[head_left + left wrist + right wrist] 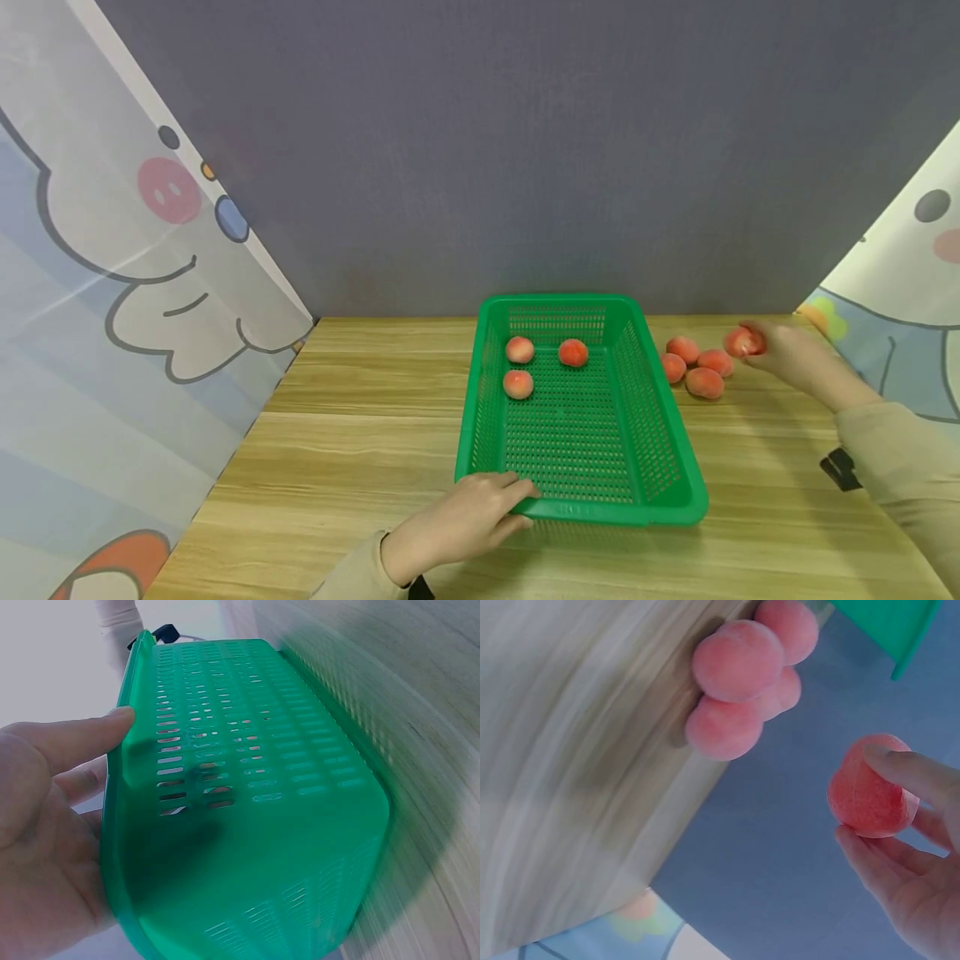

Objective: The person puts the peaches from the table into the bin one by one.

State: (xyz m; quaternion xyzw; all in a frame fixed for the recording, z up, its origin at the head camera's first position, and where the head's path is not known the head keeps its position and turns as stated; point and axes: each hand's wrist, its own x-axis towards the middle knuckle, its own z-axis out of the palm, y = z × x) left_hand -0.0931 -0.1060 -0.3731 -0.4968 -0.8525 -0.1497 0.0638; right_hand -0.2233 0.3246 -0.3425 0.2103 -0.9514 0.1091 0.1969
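Your right hand pinched a peach well right of the basket whose near rim your left hand gripped.

Red peach held aloft, three peaches in green slotted basket, four peaches alongside

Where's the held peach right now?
In the head view, the held peach is in the right hand, just right of the four loose peaches beside the green plastic basket.
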